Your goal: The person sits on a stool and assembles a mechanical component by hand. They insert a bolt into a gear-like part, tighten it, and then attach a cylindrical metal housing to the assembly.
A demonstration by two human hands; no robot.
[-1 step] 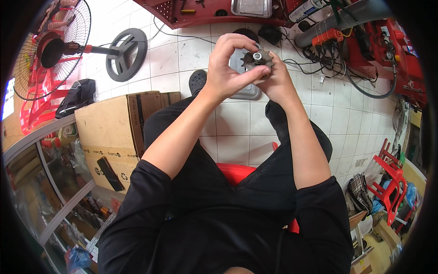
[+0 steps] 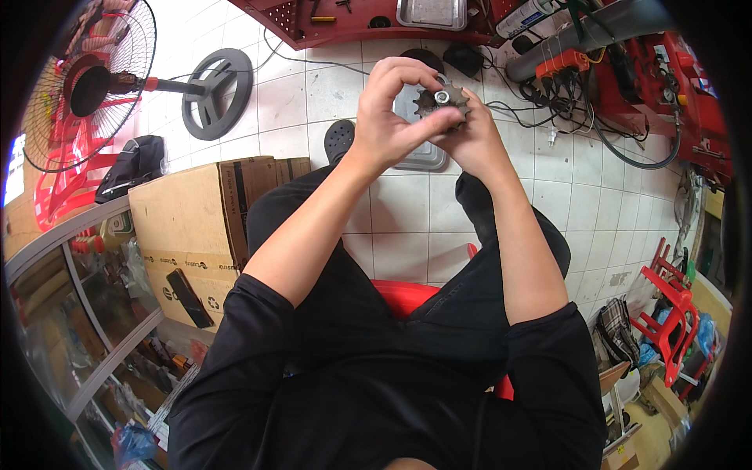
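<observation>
Metal sprocket (image 2: 443, 99), dark grey, toothed, held aloft

Both forearms are held out from the body, the left forearm (image 2: 317, 223) angled toward 1 o'clock and the right forearm (image 2: 526, 243) toward 11 o'clock. The left hand (image 2: 384, 125) is held near 12 o'clock in the view, its fingers (image 2: 409, 73) curled and its thumb (image 2: 429, 129) pointed toward 3 o'clock, so that a rounded C is formed. The right hand (image 2: 476, 146) is set close beside it, toward 1 o'clock; its fingers are mostly hidden, and its wrist (image 2: 495, 182) is held nearly straight
</observation>
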